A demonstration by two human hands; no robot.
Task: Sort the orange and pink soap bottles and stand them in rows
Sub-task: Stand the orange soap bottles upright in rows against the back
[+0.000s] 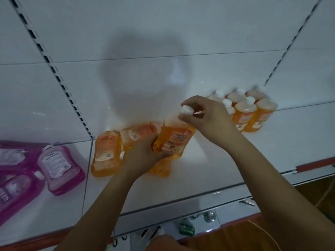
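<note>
Both hands grip one orange bottle [172,138], left hand [145,154] low, right hand [204,115] at its cap [187,109], lying orange bottles [106,153] beside, pink bottles [59,169] left, standing row [246,109] right

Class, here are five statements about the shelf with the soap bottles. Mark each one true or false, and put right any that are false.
1. Both hands hold the same orange bottle. True: the left hand grips its base and the right hand pinches its white cap.
2. The pink bottles stand upright in a row. False: they lie on their sides at the left of the shelf.
3. A group of orange bottles stands upright at the right, behind the right hand. True.
4. The held bottle has no cap. False: its white cap is on.
5. Some orange bottles lie flat left of the left hand. True.
</note>
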